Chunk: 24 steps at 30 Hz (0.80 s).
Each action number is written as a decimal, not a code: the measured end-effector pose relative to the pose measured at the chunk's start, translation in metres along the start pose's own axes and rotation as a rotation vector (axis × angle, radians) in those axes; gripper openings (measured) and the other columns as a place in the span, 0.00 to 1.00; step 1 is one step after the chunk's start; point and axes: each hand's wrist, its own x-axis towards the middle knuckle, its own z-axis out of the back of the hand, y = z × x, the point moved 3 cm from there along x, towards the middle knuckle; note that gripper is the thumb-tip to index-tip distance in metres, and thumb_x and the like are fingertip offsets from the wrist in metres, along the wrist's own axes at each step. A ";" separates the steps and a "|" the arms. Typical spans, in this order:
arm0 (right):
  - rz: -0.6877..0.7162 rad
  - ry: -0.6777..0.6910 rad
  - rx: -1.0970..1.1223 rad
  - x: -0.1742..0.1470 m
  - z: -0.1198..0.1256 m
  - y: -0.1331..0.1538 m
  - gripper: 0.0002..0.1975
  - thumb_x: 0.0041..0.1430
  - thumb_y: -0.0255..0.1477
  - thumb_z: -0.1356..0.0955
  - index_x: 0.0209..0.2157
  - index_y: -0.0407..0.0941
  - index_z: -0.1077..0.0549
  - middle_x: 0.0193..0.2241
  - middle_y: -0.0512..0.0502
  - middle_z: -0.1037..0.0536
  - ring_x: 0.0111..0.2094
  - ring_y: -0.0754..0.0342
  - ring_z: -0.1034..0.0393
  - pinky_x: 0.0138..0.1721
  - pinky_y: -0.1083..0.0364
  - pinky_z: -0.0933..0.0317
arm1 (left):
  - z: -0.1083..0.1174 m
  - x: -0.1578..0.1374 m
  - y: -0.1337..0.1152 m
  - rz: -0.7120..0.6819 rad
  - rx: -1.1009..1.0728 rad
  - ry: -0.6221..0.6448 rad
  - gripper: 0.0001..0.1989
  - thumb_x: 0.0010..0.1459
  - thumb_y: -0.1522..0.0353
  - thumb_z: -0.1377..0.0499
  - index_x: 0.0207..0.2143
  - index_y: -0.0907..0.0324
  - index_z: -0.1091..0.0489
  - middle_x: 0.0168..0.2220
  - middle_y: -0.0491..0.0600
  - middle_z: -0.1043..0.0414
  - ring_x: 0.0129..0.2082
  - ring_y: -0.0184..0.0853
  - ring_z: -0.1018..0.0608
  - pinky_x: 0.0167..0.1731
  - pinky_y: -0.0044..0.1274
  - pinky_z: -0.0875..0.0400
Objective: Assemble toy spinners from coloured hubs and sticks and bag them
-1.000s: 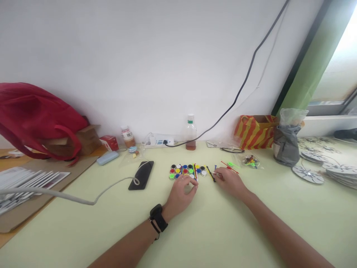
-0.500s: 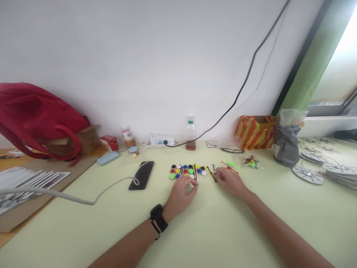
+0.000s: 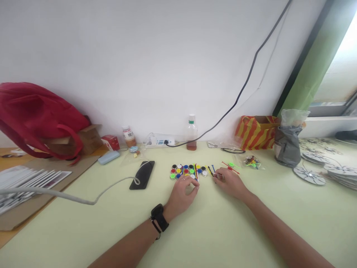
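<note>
Small round discs [image 3: 178, 171] in several colours lie in rows on the table, with thin coloured plastic sticks [image 3: 195, 171] across them. Just in front of them is my left hand [image 3: 182, 191], its thumb and index finger curled into a pinch; whatever is between the tips is too small to make out. To the right, my right hand [image 3: 230, 181] is closed at the fingertips, where a thin pale stick shows. A black stick [image 3: 210, 171] and a blue stick [image 3: 213, 168] lie beside its fingers. Beyond this hand are red sticks [image 3: 230, 168] and a green piece [image 3: 231, 164].
A clear bag of coloured pieces [image 3: 251, 162] lies farther right. To the left are a black phone [image 3: 142, 175] and a grey cable [image 3: 111, 187]. A bottle [image 3: 191, 134], a power strip [image 3: 158, 141] and a striped bag [image 3: 255, 132] stand along the wall.
My right hand's fingertips have come slightly nearer to me, with the pale stick still at them. My left hand keeps its pinch beside the discs. The camera view has shifted slightly.
</note>
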 end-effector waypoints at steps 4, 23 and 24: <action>-0.045 -0.012 -0.029 -0.001 0.000 0.001 0.04 0.60 0.29 0.33 0.33 0.47 0.25 0.32 0.49 0.21 0.35 0.52 0.29 0.34 0.56 0.46 | 0.000 0.000 0.001 0.001 0.000 0.001 0.07 0.61 0.75 0.41 0.34 0.54 0.26 0.37 0.47 0.22 0.41 0.39 0.23 0.48 0.34 0.31; -0.133 -0.058 -0.080 0.002 0.000 -0.004 0.07 0.63 0.27 0.35 0.30 0.45 0.29 0.30 0.47 0.21 0.33 0.52 0.28 0.30 0.56 0.50 | 0.000 0.000 -0.001 0.004 0.002 0.003 0.07 0.61 0.74 0.41 0.34 0.54 0.25 0.37 0.48 0.21 0.41 0.40 0.23 0.49 0.35 0.31; -0.119 -0.056 -0.076 0.002 0.001 -0.005 0.07 0.64 0.28 0.36 0.31 0.45 0.28 0.31 0.47 0.21 0.33 0.52 0.28 0.30 0.56 0.49 | 0.000 0.000 -0.001 0.005 0.002 0.004 0.07 0.61 0.74 0.41 0.34 0.54 0.25 0.37 0.48 0.21 0.41 0.40 0.23 0.49 0.35 0.31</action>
